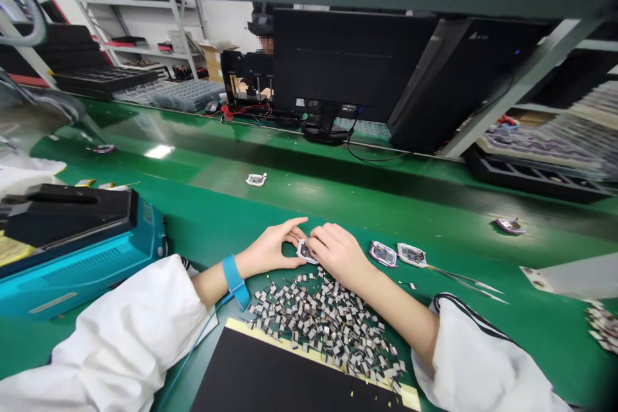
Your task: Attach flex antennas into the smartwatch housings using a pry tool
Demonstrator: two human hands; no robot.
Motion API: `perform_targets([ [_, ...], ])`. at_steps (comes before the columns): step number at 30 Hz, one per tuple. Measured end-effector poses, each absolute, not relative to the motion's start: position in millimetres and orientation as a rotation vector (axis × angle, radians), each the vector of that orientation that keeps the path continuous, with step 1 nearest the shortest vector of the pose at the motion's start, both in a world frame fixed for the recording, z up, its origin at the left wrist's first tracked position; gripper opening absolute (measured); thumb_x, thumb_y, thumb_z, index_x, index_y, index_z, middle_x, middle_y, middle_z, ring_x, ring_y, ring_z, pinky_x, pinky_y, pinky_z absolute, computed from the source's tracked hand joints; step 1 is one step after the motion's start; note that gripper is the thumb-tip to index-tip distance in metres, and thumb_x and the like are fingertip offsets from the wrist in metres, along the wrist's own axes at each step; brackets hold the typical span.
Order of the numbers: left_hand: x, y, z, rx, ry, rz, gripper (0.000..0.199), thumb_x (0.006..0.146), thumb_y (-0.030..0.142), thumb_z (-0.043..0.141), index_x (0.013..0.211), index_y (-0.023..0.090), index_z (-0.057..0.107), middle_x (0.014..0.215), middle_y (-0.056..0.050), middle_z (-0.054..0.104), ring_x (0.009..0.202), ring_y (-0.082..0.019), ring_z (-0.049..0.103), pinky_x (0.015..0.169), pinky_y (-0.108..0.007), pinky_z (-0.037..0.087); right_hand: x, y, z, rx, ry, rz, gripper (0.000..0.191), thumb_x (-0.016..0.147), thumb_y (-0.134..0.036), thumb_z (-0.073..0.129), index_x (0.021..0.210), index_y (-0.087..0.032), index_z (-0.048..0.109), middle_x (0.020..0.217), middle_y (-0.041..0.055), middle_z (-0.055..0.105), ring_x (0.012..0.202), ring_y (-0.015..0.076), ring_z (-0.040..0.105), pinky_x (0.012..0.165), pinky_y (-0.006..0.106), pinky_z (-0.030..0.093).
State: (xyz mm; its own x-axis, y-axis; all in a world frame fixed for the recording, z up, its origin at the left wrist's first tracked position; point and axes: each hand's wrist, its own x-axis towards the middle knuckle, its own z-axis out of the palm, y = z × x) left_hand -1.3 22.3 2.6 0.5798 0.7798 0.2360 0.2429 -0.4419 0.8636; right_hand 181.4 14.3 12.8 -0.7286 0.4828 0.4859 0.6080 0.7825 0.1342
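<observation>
My left hand point(270, 248) grips the left side of a small white-framed electronic casing point(304, 251) between thumb and fingers. The fingers of my right hand point(340, 254) are bent together over the casing's right side, and their tips are hidden. Right below both hands spreads a pile of small grey rectangular parts with short leads point(323, 315). To the right of my right hand lie a purple-edged casing point(383, 254) and a white casing point(412, 255). Metal tweezers point(466, 280) touch the white casing's lower right corner. A blue wrist strap point(235, 280) circles my left wrist.
A black sheet with a yellow edge point(290, 370) lies in front of me. At left stands a teal and black machine point(82, 257). Further casings lie on the green bench, one at the middle back point(255, 179). A monitor point(352, 64) and black computer tower point(463, 84) stand behind.
</observation>
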Motion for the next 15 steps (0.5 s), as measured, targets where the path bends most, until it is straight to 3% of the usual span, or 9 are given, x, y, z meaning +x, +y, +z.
perform_targets([
  [5,1,24,0,1.968,0.786,0.778,0.069,0.063,0.019,0.067,0.124,0.017,0.034,0.092,-0.004,0.059,0.083,-0.013,0.059,0.079,-0.027,0.051,180,16,4,-0.831,-2.476,-0.226,0.021,0.086,-0.02,0.043,0.071,-0.013,0.056,0.068,0.0048,0.054,0.066,0.0146,0.043,0.06,0.028,0.04],
  [11,1,24,2,1.959,0.854,0.746,0.068,0.064,0.021,0.067,0.123,0.018,0.034,0.093,-0.003,0.057,0.083,-0.013,0.059,0.081,-0.028,0.05,182,16,2,-0.867,-2.36,0.031,0.02,0.08,-0.003,0.041,0.085,-0.014,0.058,0.079,0.0028,0.061,0.07,0.0118,0.051,0.064,0.023,0.046],
  [15,1,23,4,1.92,0.862,0.761,0.071,0.064,0.02,0.067,0.126,0.017,0.03,0.091,-0.002,0.056,0.083,-0.012,0.059,0.081,-0.027,0.051,182,17,7,-0.921,-2.352,0.119,0.023,0.079,-0.002,0.041,0.083,-0.015,0.059,0.077,0.0023,0.063,0.068,0.0136,0.052,0.063,0.026,0.046],
])
